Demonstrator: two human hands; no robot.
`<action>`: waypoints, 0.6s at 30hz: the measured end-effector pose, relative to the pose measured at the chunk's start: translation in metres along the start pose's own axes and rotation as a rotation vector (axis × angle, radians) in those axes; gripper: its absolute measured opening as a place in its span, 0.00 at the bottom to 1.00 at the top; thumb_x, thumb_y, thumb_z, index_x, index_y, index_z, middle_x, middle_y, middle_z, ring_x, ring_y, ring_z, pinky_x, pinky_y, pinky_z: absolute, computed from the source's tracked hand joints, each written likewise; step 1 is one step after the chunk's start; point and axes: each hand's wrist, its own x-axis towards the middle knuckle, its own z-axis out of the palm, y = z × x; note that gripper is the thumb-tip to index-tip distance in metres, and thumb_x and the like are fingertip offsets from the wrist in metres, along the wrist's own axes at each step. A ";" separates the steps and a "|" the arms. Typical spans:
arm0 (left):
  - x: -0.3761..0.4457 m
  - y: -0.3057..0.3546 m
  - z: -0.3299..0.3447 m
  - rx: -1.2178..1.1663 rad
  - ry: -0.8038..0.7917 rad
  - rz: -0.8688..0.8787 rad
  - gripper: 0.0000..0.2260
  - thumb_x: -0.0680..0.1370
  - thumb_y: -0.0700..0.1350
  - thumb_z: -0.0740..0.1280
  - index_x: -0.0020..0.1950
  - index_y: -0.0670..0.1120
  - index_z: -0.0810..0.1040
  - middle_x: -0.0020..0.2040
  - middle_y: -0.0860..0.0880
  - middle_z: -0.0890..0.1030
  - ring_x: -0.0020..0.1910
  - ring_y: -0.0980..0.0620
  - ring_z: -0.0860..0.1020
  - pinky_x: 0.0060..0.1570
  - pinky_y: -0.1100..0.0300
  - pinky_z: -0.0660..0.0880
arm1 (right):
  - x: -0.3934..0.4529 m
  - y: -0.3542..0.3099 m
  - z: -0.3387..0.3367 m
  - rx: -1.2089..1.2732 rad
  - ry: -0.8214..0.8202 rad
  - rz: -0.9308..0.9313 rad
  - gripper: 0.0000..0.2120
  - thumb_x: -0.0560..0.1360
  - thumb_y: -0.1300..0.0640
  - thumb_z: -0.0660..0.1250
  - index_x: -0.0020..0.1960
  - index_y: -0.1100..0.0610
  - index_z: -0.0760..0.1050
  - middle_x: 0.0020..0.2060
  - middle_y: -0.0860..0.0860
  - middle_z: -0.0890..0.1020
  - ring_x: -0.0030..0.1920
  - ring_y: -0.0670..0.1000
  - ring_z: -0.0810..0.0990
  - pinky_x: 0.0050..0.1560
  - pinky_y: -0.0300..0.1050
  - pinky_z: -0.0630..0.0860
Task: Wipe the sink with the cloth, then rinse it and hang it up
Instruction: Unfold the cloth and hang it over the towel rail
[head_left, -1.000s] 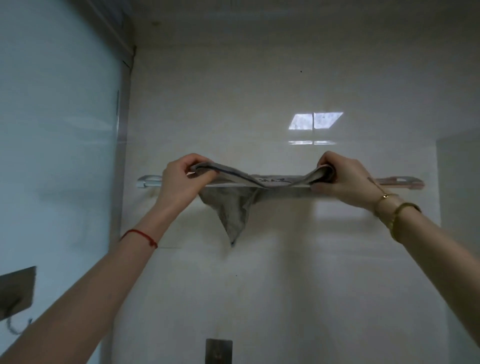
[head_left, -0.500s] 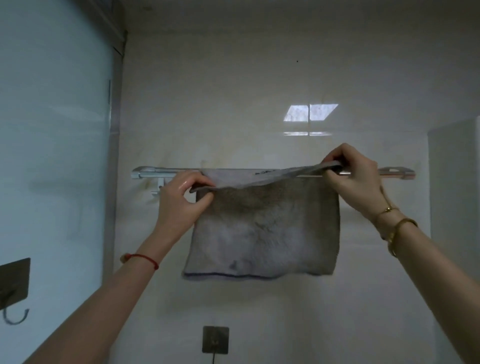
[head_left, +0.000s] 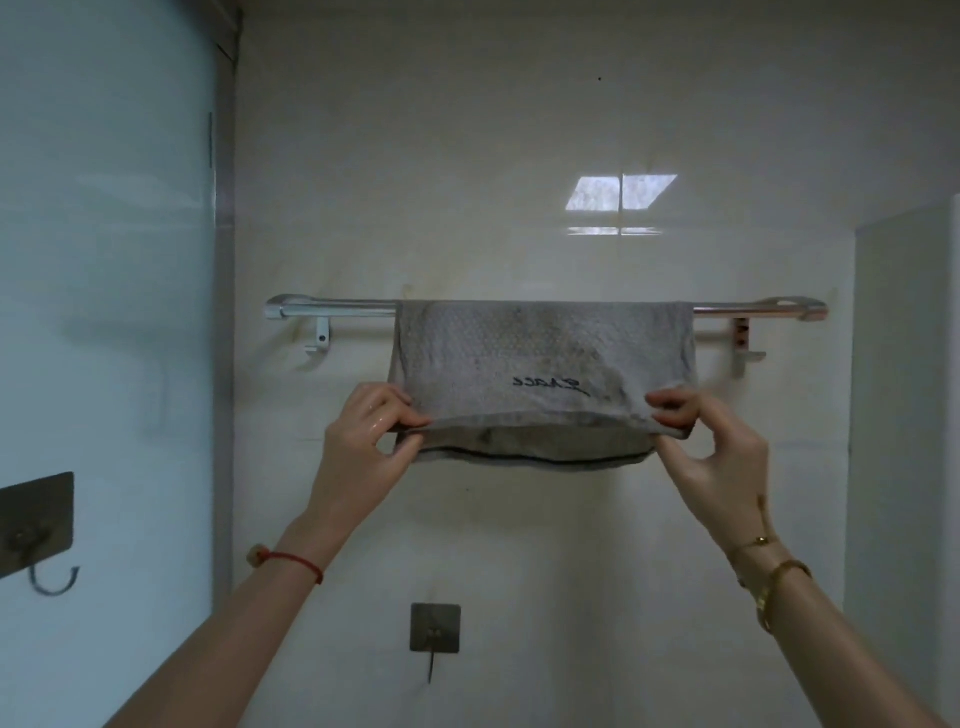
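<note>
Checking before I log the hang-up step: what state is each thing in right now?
cloth: draped over the rail, front and back layers hanging, lower corners held
towel rail: wall-mounted, carrying the cloth, both ends bare
left hand: pinches the cloth's lower left corner
right hand: pinches the cloth's lower right corner
wall hook: below the cloth, nothing on it
side hook: on the left panel, nothing on it

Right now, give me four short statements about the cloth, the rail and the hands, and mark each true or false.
1. The cloth is draped over the towel rail. True.
2. The left hand hangs free, touching nothing. False: it pinches the cloth's lower left corner.
3. The right hand pinches the cloth's lower right corner. True.
4. The cloth hangs from the wall hook below. False: that hook is bare; the cloth is on the rail.
</note>
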 end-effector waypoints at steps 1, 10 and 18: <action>-0.005 -0.002 0.002 0.000 0.007 -0.020 0.07 0.68 0.28 0.75 0.42 0.37 0.83 0.43 0.44 0.80 0.48 0.47 0.79 0.47 0.57 0.79 | -0.004 0.001 0.000 0.003 -0.014 0.014 0.12 0.66 0.75 0.70 0.38 0.60 0.73 0.47 0.52 0.83 0.47 0.50 0.81 0.48 0.45 0.78; 0.004 0.023 0.019 -0.399 0.313 -0.643 0.13 0.74 0.38 0.75 0.56 0.41 0.76 0.49 0.48 0.79 0.50 0.54 0.79 0.53 0.66 0.77 | 0.002 -0.002 0.006 0.433 0.151 0.411 0.05 0.77 0.65 0.66 0.50 0.57 0.75 0.49 0.50 0.80 0.47 0.45 0.81 0.53 0.42 0.79; 0.010 0.000 0.033 -0.585 0.029 -1.080 0.11 0.75 0.39 0.74 0.55 0.39 0.79 0.48 0.43 0.83 0.37 0.58 0.81 0.32 0.70 0.78 | 0.010 0.025 0.011 0.386 0.032 0.807 0.19 0.72 0.68 0.70 0.61 0.64 0.71 0.46 0.51 0.77 0.44 0.48 0.78 0.44 0.36 0.75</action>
